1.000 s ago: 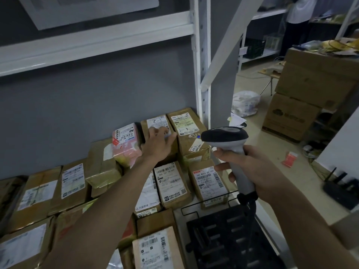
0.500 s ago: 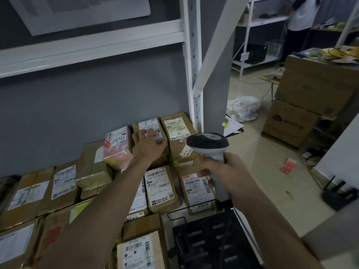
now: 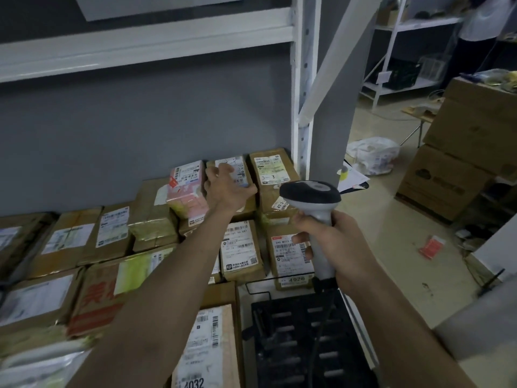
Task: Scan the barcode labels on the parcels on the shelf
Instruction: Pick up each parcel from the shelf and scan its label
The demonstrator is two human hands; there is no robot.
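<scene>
At the shelf's back row: my left hand (image 3: 228, 189) lies spread, fingers bent, over the brown parcel (image 3: 237, 180); whether it grips I cannot tell.
Scanner: my right hand (image 3: 335, 245) is wrapped round the scanner (image 3: 310, 191) handle, just right of it.
Parcel axis: runs front to back, label (image 3: 233, 170) facing up.
Nearer hand: left.
Scanner heading: head points leftward, toward the parcels.
</scene>
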